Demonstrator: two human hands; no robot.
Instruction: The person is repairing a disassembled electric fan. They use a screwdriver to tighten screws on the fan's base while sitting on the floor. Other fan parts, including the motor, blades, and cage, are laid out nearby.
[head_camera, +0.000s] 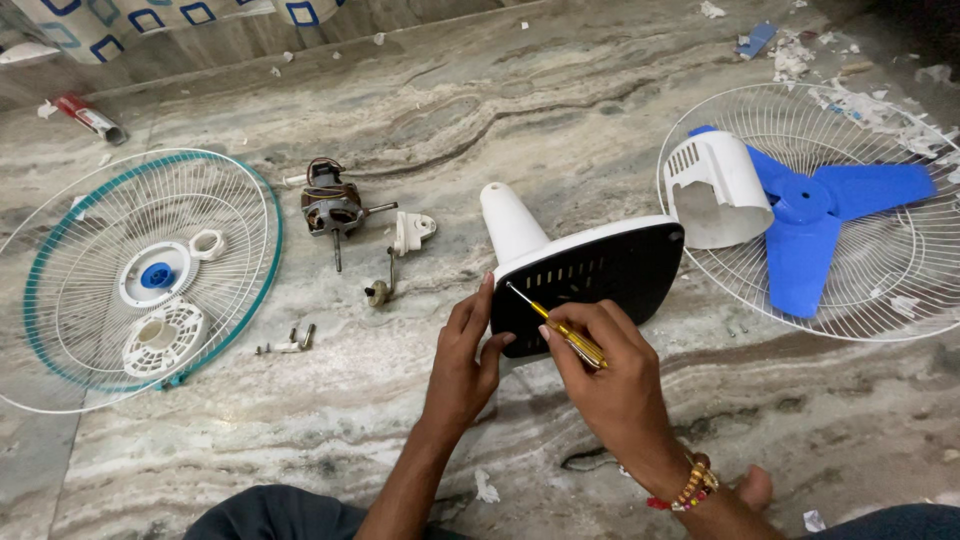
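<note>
Head view, the only one here: the person's left hand (462, 350) is wrapped around the near edge of the fan base (585, 275), which is tipped on its side on the marble floor (560, 110) so its black underside faces them. The right hand (600, 375) is pinching a yellow-handled screwdriver (560, 325), tip touching the black plate near its top left corner.

What could go wrong, by the look of it: the base is only steadied by one hand on smooth stone, so a hard push could slide or roll it. If the tip skids off, it heads straight for the left thumb, which sits just beside it. And any loose small bits on that busy marble pattern would be easy to lose.

Count:
- 2 wire guards, one with a teal rim (140, 275) on the left, one white (850, 215) on the right
- 1 blue blade (815, 215), three wings, lying in the white guard
- 1 white motor cover (715, 190), at that guard's edge
- 1 bare motor (332, 205)
- 1 screwdriver, 1 base
</note>
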